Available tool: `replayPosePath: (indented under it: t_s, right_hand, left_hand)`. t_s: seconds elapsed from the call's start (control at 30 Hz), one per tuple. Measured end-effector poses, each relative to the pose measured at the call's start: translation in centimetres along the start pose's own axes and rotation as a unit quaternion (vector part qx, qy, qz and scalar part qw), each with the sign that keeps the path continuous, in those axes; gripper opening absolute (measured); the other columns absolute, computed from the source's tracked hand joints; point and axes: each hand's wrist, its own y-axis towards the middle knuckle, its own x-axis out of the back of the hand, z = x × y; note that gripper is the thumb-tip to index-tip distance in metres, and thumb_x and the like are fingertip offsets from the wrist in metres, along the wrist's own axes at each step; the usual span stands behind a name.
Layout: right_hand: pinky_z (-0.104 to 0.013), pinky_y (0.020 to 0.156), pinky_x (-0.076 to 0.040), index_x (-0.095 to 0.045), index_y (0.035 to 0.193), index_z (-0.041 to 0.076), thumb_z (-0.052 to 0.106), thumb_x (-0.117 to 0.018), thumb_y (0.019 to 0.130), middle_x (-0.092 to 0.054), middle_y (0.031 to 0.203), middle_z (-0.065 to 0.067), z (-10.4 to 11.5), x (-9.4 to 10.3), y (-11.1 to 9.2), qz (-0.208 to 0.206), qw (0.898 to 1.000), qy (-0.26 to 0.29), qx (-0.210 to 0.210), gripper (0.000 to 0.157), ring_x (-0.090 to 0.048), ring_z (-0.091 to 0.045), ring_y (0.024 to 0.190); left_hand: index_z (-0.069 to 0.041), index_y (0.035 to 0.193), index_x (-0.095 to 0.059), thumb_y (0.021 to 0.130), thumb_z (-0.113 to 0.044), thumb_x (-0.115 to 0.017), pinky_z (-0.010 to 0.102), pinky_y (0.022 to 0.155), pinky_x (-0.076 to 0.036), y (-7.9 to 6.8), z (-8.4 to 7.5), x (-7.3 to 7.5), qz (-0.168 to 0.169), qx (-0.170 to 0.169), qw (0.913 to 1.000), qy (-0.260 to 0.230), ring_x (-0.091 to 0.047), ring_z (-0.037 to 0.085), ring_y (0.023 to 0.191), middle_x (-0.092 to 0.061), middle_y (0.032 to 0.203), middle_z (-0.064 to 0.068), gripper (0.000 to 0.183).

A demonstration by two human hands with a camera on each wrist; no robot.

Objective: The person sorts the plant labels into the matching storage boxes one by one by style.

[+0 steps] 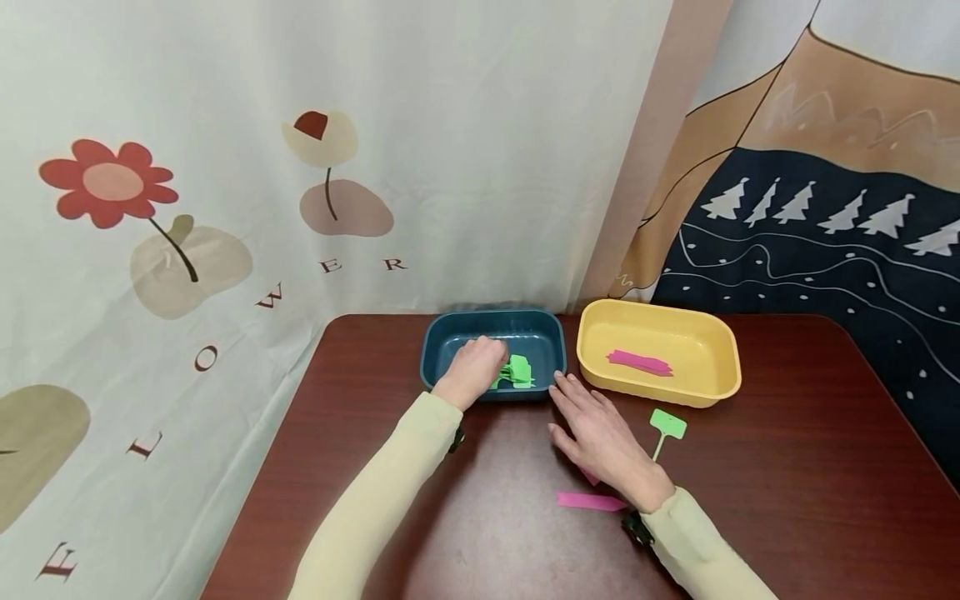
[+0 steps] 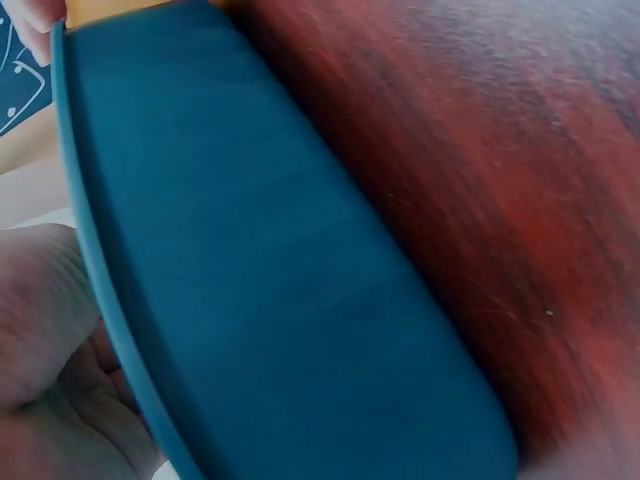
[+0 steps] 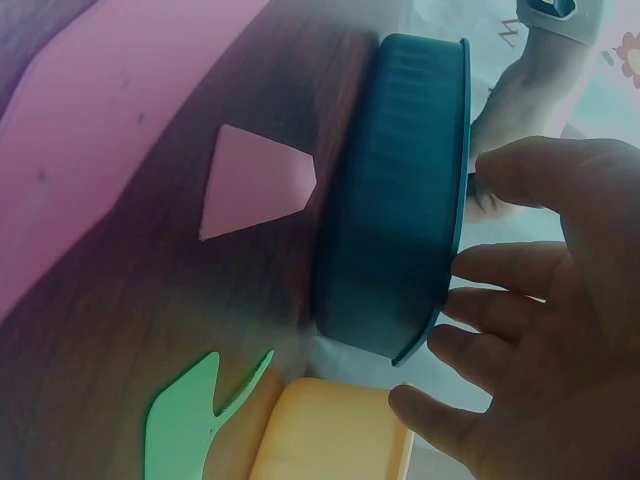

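My left hand (image 1: 474, 368) reaches into the dark blue bin (image 1: 491, 318) with its fingers curled. Green T-shaped plant labels (image 1: 519, 368) lie in a pile right by its fingertips; I cannot tell whether it grips one. In the left wrist view the bin's outer wall (image 2: 240, 240) hides what lies inside. My right hand (image 1: 600, 437) has its fingers extended, fingertips at the blue bin's near right corner. Under and beside it on the table are a pink label (image 1: 590, 477), a pink pointed strip label (image 1: 588, 502) and a green T-shaped label (image 1: 667, 423).
To the right of the blue bin stands a yellow bin (image 1: 701, 321) holding a small stack of pink strip labels (image 1: 640, 362). Both bins are near the back edge of the brown table (image 1: 480, 542). A printed curtain (image 1: 480, 150) hangs behind.
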Motion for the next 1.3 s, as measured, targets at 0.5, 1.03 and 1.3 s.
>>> replayPosePath:
  t_s: [0.5,1.03,1.3]
  right_hand:
    - [-0.062,0.111,-0.039,-0.058,0.145,0.0,0.028,-0.073,0.097,-0.045,0.159,-0.018,-0.7,0.8,-0.6,-0.001,0.999,0.032,-0.03,0.057,-0.041,-0.041,0.147]
    - [-0.063,0.107,-0.043,-0.06,0.142,0.002,0.021,-0.075,0.095,-0.053,0.15,-0.021,-3.9,4.9,-4.1,-0.064,0.992,0.055,-0.094,0.053,-0.052,-0.042,0.136]
    - [-0.063,0.103,-0.046,-0.063,0.139,0.001,0.018,-0.074,0.095,-0.059,0.142,-0.022,-5.1,5.1,-5.8,-0.076,0.991,0.04,-0.101,0.048,-0.058,-0.043,0.127]
  left_hand:
    - [-0.014,0.076,-0.069,0.097,-0.002,-0.062,0.029,0.059,-0.047,-1.1,0.0,-0.2,-0.065,-0.014,0.9977,0.007,-0.053,0.013,0.062,-0.061,0.07,-0.004,0.026]
    - [-0.011,0.105,-0.077,0.097,-0.022,-0.073,0.047,0.095,-0.053,-5.8,-1.2,0.9,-0.153,-0.045,0.9866,-0.032,-0.068,0.025,0.106,-0.073,0.114,0.004,0.013]
    - [-0.009,0.11,-0.076,0.097,-0.028,-0.073,0.054,0.106,-0.045,-8.0,-1.7,0.3,-0.178,-0.042,0.9815,-0.058,-0.06,0.032,0.122,-0.066,0.131,0.01,0.024]
